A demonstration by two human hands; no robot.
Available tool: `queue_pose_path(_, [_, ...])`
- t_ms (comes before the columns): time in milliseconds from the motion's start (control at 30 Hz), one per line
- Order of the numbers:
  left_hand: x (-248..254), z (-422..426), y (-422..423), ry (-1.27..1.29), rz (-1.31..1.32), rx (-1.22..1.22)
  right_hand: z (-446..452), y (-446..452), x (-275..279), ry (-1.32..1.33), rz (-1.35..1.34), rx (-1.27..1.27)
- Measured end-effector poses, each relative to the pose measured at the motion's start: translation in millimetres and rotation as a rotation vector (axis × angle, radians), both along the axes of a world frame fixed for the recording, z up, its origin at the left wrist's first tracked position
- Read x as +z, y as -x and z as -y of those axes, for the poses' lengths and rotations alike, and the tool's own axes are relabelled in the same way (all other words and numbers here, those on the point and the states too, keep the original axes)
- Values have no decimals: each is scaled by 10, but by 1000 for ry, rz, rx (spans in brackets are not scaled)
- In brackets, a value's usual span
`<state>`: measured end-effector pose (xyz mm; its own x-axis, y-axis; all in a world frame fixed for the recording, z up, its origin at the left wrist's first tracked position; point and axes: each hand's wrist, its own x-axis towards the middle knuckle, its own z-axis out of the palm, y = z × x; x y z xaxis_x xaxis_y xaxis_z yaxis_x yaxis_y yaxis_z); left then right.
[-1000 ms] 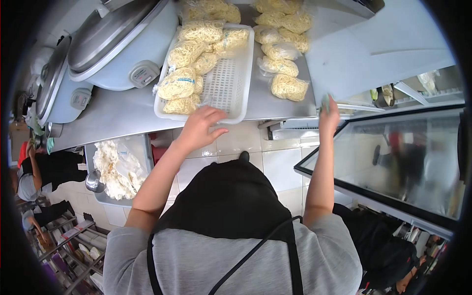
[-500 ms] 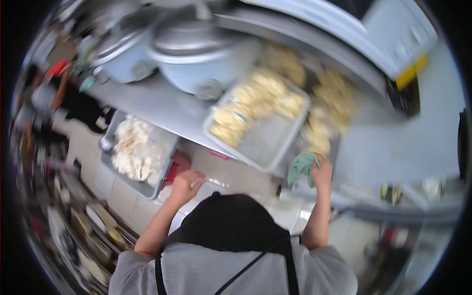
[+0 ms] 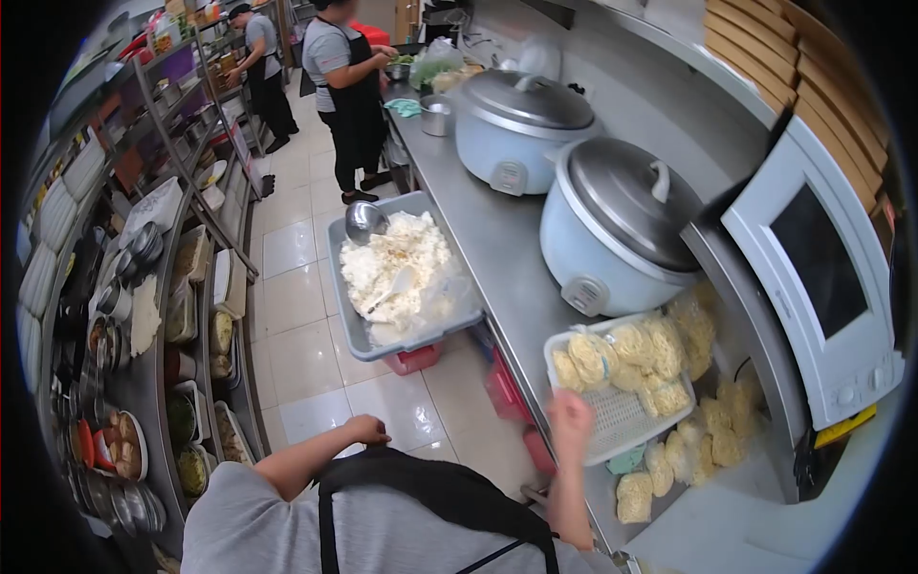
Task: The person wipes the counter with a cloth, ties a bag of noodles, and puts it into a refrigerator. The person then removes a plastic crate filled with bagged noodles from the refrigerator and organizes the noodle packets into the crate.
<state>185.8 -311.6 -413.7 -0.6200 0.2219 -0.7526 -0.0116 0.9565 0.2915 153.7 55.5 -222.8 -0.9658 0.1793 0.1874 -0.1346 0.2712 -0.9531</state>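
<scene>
My left hand (image 3: 366, 430) is over the floor in front of my apron, fingers loosely curled in, with nothing seen in it. Slightly blurred, my right hand (image 3: 571, 413) is a loose fist at the near left edge of the white perforated tray (image 3: 612, 421); I cannot tell whether it touches the tray. Bags of pale yellow noodles (image 3: 650, 349) fill the tray's far part. A green cloth (image 3: 626, 460) lies on the counter beside the tray, partly hidden. More noodle bundles (image 3: 660, 467) are on the counter to the right.
Two blue rice cookers (image 3: 612, 230) stand on the steel counter (image 3: 478, 230). A grey tub (image 3: 346, 287) of rice, with a metal bowl (image 3: 364, 222) and white scoop (image 3: 394, 287), is left of it. Loaded shelves (image 3: 163, 316) line the left. Two people (image 3: 344, 96) stand farther back. A microwave (image 3: 813, 277) is at right.
My right hand has let go of the green cloth, now on the counter, and moved left to the tray's edge. My view has turned and lifted, showing more of the aisle.
</scene>
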Motion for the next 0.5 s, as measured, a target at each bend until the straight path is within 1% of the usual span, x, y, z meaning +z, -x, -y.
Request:
queue_pose_path(33, [-262,184,-32,-28,53,55,397,209,202,-180,-119,130])
queue_pose_path(67, [-514,375,-78,-194,136,163,719,475,18,-230,-179,134])
queue_pose_path(133, [-1171,724,-244,-266,372,549,1146,1051,-447,-412,-57,129])
queue_pose_path(167, [-1329,911,-346,-272,422,660,1323,1351,-599,-509,0,105])
queue_pose_path(233, [-1338,1331,-516,-208,386,646,1522,1957,-852,-768,-20,-61])
queue_pose_path(300, [-1231,1812,-514,-150,292,590,1534,2450,-934,-1109,-61,-105])
queue_pose_path(367, [-966,2218,-497,-83,189,557,1644,2695,-795,-1435,415,-52])
queue_pose_path(433, [-716,2569,-397,-50,96,570,1663,2843,-1045,-1372,554,-68])
queue_pose_path(500, [-442,2817,-241,-37,9,591,1700,2930,-1329,-1321,534,-199])
